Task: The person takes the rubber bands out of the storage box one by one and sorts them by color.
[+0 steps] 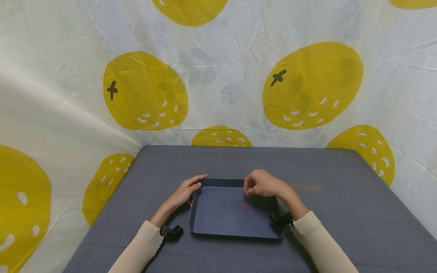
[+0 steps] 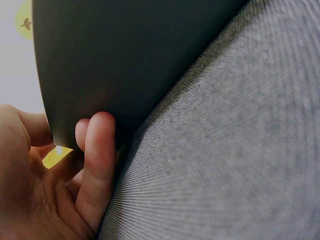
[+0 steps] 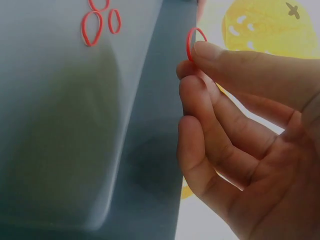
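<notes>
A shallow dark grey tray (image 1: 218, 214) lies on the table. My left hand (image 1: 181, 193) grips its far left corner, with the thumb at the rim and fingertips (image 2: 100, 135) against the outer wall. Over the tray's right part, my right hand (image 1: 265, 184) pinches a small red rubber band (image 3: 189, 46) between thumb and forefinger. In the right wrist view, this band stands upright near the tray wall, partly covered by the thumb. Several more red rubber bands (image 1: 245, 208) lie grouped on the tray floor, right of its middle.
To the right of the tray, a row of several yellow-orange rubber bands (image 1: 306, 187) lies on the grey cloth-covered table (image 1: 341, 220). A white curtain (image 1: 225, 91) with yellow fruit prints hangs behind the table's far edge and at the sides.
</notes>
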The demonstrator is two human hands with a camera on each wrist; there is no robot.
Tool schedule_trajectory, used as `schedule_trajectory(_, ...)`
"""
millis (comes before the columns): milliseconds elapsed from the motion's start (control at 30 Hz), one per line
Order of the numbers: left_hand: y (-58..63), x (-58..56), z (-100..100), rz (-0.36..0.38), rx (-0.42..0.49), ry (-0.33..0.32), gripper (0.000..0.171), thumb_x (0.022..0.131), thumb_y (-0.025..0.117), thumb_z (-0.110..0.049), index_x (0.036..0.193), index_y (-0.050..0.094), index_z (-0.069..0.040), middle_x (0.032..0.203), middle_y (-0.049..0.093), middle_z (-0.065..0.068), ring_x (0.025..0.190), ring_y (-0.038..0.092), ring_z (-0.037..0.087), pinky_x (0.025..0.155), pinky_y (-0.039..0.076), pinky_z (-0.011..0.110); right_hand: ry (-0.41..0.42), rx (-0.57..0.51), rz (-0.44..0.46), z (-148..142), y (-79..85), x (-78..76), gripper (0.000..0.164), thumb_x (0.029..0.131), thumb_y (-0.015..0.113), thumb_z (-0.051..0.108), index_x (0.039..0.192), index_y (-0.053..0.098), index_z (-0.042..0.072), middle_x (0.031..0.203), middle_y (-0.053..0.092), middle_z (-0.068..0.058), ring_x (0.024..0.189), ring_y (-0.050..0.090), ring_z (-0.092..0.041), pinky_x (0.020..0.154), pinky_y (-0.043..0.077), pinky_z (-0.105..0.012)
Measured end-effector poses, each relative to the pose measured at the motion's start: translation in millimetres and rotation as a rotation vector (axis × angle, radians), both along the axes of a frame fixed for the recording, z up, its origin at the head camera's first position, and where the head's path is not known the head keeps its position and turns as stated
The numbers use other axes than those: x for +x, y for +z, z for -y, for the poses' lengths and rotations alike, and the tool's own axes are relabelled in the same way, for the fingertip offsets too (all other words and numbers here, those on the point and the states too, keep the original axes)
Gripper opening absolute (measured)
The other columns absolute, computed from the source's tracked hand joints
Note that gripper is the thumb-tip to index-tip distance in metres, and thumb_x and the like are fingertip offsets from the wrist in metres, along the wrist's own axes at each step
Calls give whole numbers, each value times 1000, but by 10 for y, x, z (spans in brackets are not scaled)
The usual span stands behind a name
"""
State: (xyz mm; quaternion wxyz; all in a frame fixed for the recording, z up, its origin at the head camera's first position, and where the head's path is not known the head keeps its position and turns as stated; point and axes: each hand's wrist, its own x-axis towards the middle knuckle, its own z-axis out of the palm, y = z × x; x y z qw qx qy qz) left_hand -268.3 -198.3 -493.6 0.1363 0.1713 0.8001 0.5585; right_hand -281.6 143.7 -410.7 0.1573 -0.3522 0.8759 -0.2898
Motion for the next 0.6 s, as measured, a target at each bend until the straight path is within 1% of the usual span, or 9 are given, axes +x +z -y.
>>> schedule_trajectory(167, -4, 8, 1, 5, 4, 3, 45, 113, 42, -22, 158, 46, -22, 151, 52, 21, 46, 51, 14, 44, 55, 38, 1, -8, -13, -13, 5, 2, 10, 90, 78, 5, 83, 78, 12, 80, 76, 4, 72, 66, -3, 66, 54, -22)
schedule_trajectory(267, -11, 12, 6, 0, 1, 4, 45, 113, 42, -23, 157, 47, -23, 143, 57, 24, 45, 49, 14, 44, 55, 38, 3, -12, -9, -18, 11, 12, 9, 90, 77, 5, 84, 78, 11, 81, 76, 3, 73, 67, -3, 66, 54, -22)
schedule_trajectory(367, -26, 15, 10, -8, -5, -4, 45, 113, 42, -24, 158, 46, -22, 126, 60, 28, 46, 48, 14, 45, 56, 39, 9, -19, -1, -31, 18, 30, 8, 91, 76, 4, 85, 78, 9, 82, 76, 2, 74, 69, -8, 65, 54, -23)
schedule_trajectory(400, -27, 17, 10, -11, -6, -6, 45, 113, 42, -24, 158, 46, -22, 126, 60, 28, 46, 48, 14, 45, 56, 39, 11, -22, 2, -36, 19, 36, 8, 92, 75, 4, 86, 78, 8, 82, 76, 2, 74, 70, -10, 65, 53, -23)
schedule_trajectory(433, -28, 18, 10, -12, -5, -6, 45, 113, 42, -24, 158, 46, -22, 130, 60, 26, 46, 48, 14, 45, 56, 39, 14, -25, 1, -40, 20, 42, 8, 92, 75, 4, 86, 78, 8, 82, 77, 2, 75, 71, -12, 65, 53, -23)
schedule_trajectory(467, -29, 19, 10, -15, -7, -7, 45, 113, 42, -24, 158, 46, -22, 129, 60, 27, 46, 49, 14, 45, 56, 40, 13, -27, 4, -44, 20, 48, 8, 92, 74, 3, 86, 78, 8, 82, 76, 2, 75, 71, -14, 65, 53, -23)
schedule_trajectory(500, -31, 18, 9, -16, -7, -8, 45, 113, 42, -24, 158, 46, -22, 132, 59, 26, 46, 49, 14, 44, 56, 40, 14, -29, 2, -48, 20, 50, 9, 92, 74, 3, 86, 78, 8, 82, 76, 3, 76, 72, -15, 65, 53, -23)
schedule_trajectory(567, -27, 17, 7, -15, -4, -5, 45, 113, 42, -23, 157, 47, -23, 142, 57, 23, 46, 50, 15, 45, 56, 40, 14, -34, -1, -57, 17, 53, 10, 92, 74, 3, 86, 78, 9, 82, 76, 3, 76, 72, -16, 65, 52, -23)
schedule_trajectory(600, -26, 16, 6, -16, -3, -6, 45, 113, 42, -23, 157, 47, -23, 142, 57, 23, 46, 50, 15, 45, 56, 40, 12, -36, -2, -62, 19, 57, 11, 92, 73, 3, 86, 77, 10, 82, 76, 4, 76, 72, -15, 65, 52, -23)
